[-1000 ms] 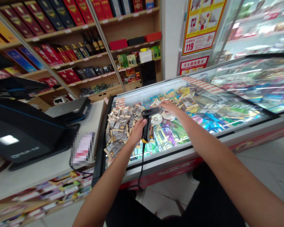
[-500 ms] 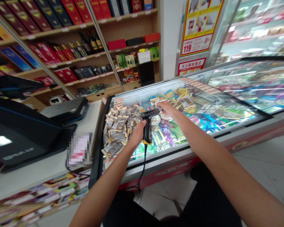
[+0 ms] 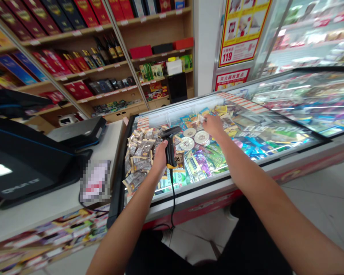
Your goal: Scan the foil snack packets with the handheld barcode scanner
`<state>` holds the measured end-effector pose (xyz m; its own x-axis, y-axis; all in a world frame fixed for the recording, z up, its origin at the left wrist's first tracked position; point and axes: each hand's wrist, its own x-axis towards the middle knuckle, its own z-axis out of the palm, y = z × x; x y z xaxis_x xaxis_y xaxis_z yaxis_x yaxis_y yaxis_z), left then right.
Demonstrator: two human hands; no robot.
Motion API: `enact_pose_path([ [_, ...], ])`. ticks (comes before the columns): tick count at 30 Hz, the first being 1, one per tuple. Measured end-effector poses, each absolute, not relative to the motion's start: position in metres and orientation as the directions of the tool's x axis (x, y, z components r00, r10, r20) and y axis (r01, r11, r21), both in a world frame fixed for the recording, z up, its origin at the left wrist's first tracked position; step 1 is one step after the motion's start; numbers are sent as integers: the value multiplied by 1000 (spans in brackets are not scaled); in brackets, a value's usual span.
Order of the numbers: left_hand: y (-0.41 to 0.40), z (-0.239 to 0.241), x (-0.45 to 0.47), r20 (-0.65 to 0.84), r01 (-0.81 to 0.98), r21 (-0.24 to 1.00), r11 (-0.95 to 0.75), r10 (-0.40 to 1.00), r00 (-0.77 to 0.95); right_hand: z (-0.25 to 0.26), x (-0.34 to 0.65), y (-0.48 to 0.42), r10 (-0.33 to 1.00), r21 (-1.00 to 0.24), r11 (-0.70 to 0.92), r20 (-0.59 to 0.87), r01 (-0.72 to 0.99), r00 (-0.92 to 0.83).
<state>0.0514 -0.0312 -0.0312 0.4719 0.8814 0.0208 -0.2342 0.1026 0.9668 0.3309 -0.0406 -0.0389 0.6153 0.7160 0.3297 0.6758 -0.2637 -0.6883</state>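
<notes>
My left hand [image 3: 159,154] is closed round the grip of a black barcode scanner [image 3: 169,143], whose cord hangs down over the freezer's front edge. The scanner's head points right, over the glass lid of a chest freezer [image 3: 246,170]. A heap of small grey-brown snack packets [image 3: 140,154] lies on the lid just left of that hand. My right hand [image 3: 213,125] reaches farther back over the lid, fingers pinched on a small packet [image 3: 201,118] beside a second pile of packets [image 3: 226,120]. Two round white tubs [image 3: 195,139] show under the glass between the hands.
A white counter [image 3: 57,204] on the left carries a black till screen [image 3: 20,164] and a blurred-out card. Wooden shelves [image 3: 83,68] of boxed bottles stand behind. A red and yellow poster [image 3: 240,30] hangs by glass-fronted coolers at the right.
My right hand has moved back and to the right, away from the scanner's head, with a packet in its fingers. My left hand and the scanner have shifted slightly left.
</notes>
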Motion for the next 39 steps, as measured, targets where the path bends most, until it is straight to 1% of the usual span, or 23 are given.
enact_pose_path([
  [2, -29, -24, 47, 3, -268, 956, 118, 912, 411, -42, 332, -45, 683, -465, -382, 440, 799, 583],
  [3, -28, -21, 45, -3, -288, 950, 123, 923, 385, -44, 328, -45, 689, -397, -382, 479, 835, 543],
  [4, -27, -18, 43, -9, -309, 942, 129, 933, 361, -45, 322, -43, 720, -350, -337, 503, 874, 478],
  [6, -24, -15, 39, -29, -336, 931, 145, 944, 329, -50, 301, -35, 821, -305, -158, 488, 939, 296],
  [8, -22, -14, 37, -45, -337, 929, 154, 950, 310, -55, 273, -25, 902, -329, 0, 407, 944, 142],
  [9, -21, -14, 36, -46, -330, 932, 150, 952, 304, -59, 258, -22, 927, -359, 8, 352, 933, 128],
  [12, -21, -14, 35, -30, -308, 943, 130, 951, 309, -68, 223, -16, 951, -417, -125, 210, 900, 229],
  [14, -22, -13, 35, -33, -297, 946, 133, 946, 322, -72, 213, -16, 940, -432, -183, 185, 883, 285],
  [16, -22, -12, 34, -47, -289, 945, 152, 940, 339, -75, 214, -14, 935, -462, -191, 182, 866, 304],
  [18, -22, -9, 33, -47, -288, 945, 156, 935, 351, -75, 223, -13, 934, -530, -143, 208, 836, 292],
  [21, -20, -7, 29, -38, -246, 959, 139, 926, 376, -71, 244, -11, 914, -664, 64, 339, 745, 223],
  [23, -16, -6, 26, -68, -150, 979, 139, 912, 404, -67, 259, -12, 902, -725, 173, 389, 667, 189],
  [24, -15, -7, 24, -86, -99, 985, 141, 902, 424, -65, 266, -12, 906, -748, 186, 381, 637, 183],
  [26, -12, -8, 21, -108, -27, 990, 137, 875, 472, -60, 276, -14, 926, -785, 153, 326, 600, 190],
  [28, -10, -9, 19, -109, -2, 992, 129, 841, 529, -57, 281, -16, 941, -804, 122, 281, 582, 191],
  [31, -10, -12, 19, -115, 16, 991, 131, 797, 593, -56, 282, -17, 945, -800, 140, 284, 583, 164],
  [36, -12, -16, 20, -157, 61, 987, 150, 797, 583, -58, 281, -15, 929, -743, 149, 331, 653, 164],
  [39, -11, -16, 19, -161, 102, 987, 125, 782, 603, -59, 282, -14, 933, -757, 157, 324, 634, 155],
])
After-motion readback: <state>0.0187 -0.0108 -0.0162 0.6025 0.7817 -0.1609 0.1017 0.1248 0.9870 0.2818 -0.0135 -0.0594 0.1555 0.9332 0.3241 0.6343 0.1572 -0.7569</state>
